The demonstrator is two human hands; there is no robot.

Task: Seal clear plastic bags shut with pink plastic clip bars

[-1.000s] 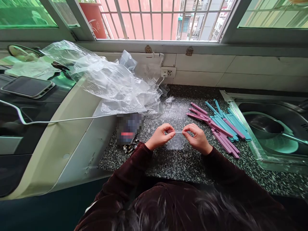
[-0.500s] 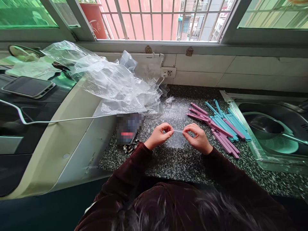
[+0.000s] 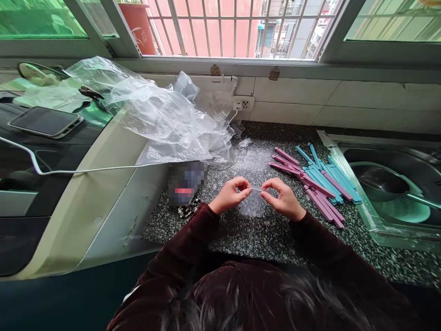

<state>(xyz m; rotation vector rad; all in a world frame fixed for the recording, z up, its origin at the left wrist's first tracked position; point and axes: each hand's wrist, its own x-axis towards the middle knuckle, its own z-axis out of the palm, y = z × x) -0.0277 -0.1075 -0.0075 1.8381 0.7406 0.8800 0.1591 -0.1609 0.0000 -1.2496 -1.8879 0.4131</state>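
Head view. Left hand [image 3: 231,196]: fingers pinched on clear plastic piece [image 3: 255,189]. Right hand [image 3: 281,198]: likewise pinched, at its opposite end. Piece: above speckled counter [image 3: 248,234], between hands. From it: pink and blue strips [image 3: 337,185], two o'clock; sink [image 3: 370,216], three; crumpled clear bags [image 3: 165,115], ten; phone [image 3: 46,121], between nine and ten.

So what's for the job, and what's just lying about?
Probably for the job:
- thin clear plastic, pinched by left hand and right hand
- pink plastic strips and turquoise plastic strips, nearby

Seemingly just lying about:
- dark-screened phone
- dark long-handled pan
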